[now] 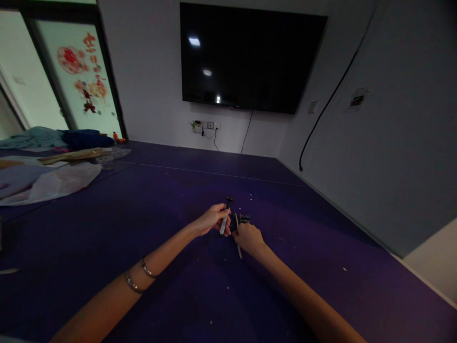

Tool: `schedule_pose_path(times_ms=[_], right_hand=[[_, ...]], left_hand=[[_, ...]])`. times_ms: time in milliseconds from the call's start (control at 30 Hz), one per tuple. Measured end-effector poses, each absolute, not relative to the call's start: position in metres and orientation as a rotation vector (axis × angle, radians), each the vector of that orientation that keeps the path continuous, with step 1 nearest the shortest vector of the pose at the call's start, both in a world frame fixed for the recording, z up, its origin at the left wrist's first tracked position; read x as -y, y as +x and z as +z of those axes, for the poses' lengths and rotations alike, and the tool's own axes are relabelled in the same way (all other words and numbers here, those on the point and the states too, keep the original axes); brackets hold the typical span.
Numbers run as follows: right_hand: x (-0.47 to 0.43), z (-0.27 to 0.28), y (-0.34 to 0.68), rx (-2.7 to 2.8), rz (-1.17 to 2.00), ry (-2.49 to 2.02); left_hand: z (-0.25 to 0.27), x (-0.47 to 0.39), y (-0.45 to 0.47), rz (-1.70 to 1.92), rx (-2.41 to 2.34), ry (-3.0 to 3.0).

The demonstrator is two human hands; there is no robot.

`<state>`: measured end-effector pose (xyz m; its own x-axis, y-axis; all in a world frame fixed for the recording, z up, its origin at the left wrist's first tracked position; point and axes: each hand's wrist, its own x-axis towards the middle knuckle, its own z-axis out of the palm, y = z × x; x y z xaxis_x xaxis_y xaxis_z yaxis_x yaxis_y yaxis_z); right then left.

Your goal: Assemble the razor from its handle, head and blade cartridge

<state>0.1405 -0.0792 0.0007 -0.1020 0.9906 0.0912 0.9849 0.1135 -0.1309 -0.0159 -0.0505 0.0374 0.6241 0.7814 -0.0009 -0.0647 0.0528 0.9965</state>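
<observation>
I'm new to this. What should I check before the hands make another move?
1. Left hand holding the pale-handled tool: ok.
2. Right hand's exact grip: cannot tell; its fingers are largely hidden.
3. Dark block beside the right hand, held or resting: cannot tell.
4. Purple surface free of specks: not ok; small white ones are scattered about.
5. Whitish sheet apart from both hands: ok.

Dim, glare on television [250,58], perhaps slight blur
</observation>
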Motion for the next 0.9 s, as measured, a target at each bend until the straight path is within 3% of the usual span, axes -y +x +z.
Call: schedule_pose_path(times_ms=[433, 900], right_hand=[[0.032, 0.017, 0.208, 2.218, 0.106, -1.903], [0.026, 0.008, 0.205, 2.32, 0.139, -1.777]], left_hand=[[0.021, 0.044, -0.014, 0.792, -0.704, 1.407], [0.015, 0.044, -0.013, 0.757, -0.733, 1.396]])
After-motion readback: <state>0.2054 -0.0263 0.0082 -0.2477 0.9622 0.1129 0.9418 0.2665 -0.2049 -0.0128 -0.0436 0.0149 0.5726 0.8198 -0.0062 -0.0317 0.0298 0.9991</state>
